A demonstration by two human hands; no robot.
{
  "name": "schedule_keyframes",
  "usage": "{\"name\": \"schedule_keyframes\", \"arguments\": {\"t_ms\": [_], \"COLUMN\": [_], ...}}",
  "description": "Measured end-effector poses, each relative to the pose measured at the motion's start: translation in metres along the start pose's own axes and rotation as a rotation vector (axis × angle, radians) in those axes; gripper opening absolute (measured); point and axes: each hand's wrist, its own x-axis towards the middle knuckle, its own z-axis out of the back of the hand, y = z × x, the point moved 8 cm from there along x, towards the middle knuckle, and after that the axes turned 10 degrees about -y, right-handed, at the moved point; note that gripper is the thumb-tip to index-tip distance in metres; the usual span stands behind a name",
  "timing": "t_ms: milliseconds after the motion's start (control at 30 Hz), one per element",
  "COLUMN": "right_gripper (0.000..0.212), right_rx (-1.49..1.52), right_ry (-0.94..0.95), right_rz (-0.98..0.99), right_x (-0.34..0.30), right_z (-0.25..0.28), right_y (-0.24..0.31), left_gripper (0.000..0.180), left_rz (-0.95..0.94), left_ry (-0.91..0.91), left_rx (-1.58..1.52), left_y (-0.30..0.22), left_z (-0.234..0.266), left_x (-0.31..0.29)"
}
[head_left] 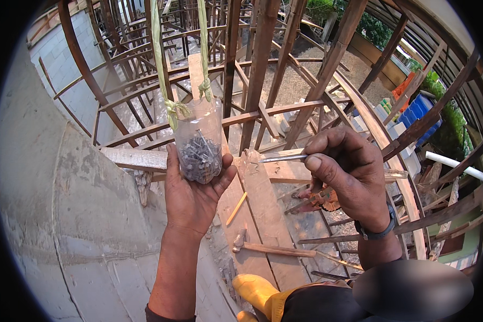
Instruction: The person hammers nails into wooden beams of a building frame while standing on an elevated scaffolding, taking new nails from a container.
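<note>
My left hand cups a clear cut-off plastic bottle from below, thumb on one side and fingers on the other. Grey nails fill its lower half, and knotted pale green cloth strips run up from its rim. To the right, my right hand pinches one long nail between thumb and fingers, its free end pointing left toward the bottle. Below the hands, a yellow pencil and a hammer with a wooden handle lie on wooden planks.
Yellow boots stand by the planks' near end. A grey plastered wall rises at left. Dark upright timbers and crossbars surround the far side, with the ground lower beyond. A curved timber runs along the right.
</note>
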Motion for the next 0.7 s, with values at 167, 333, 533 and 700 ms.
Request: {"name": "schedule_keyframes", "arguments": {"t_ms": [167,333,533,700], "right_gripper": [0.018,0.024,0.093,0.083], "right_rx": [0.184,0.749,0.099,0.237], "right_ry": [-0.063,0.005,-0.107,-0.082], "right_rz": [-0.084,-0.341,0.395,0.235], "right_x": [0.003,0.031,0.030,0.030], "right_z": [-0.012,-0.054,-0.109,-0.108], "right_y": [-0.039,-0.097,-0.080,-0.096], "left_gripper": [0.062,0.060,0.048,0.051], "left_rz": [0.002,0.015,-0.229,0.002], "left_ry": [-0.007,0.056,0.150,0.051], "left_rx": [0.013,0.067,0.266,0.293], "left_y": [-0.006,0.003,-0.008,-0.001], "left_z": [0.005,-0.006,0.004,0.018], "left_x": [0.014,0.007,0.004,-0.006]}}
